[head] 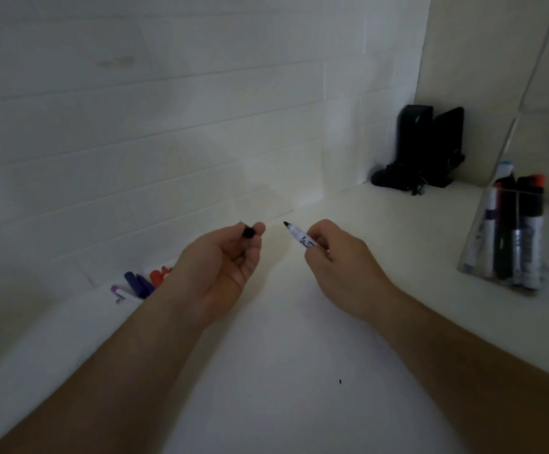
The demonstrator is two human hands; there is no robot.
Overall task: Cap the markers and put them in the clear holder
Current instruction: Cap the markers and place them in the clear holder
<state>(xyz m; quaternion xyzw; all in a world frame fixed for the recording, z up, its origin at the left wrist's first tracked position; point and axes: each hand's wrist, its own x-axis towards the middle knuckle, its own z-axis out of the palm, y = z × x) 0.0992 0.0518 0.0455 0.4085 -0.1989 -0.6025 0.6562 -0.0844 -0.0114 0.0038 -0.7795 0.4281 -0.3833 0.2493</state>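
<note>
My left hand [224,267] pinches a small black cap [249,232] between thumb and fingertips above the white counter. My right hand [335,257] grips an uncapped white marker [299,235] with a black tip that points left toward the cap; a short gap separates tip and cap. At the right stands the clear holder [473,257] with several capped markers inside, black, red and blue caps showing. Loose purple and red markers [142,283] lie on the counter by the wall, left of my left wrist.
A black stand with a dark corded object [427,152] sits in the far corner where the tiled wall meets the side wall. A tiny dark speck [340,382] lies on the white counter [283,355] near me.
</note>
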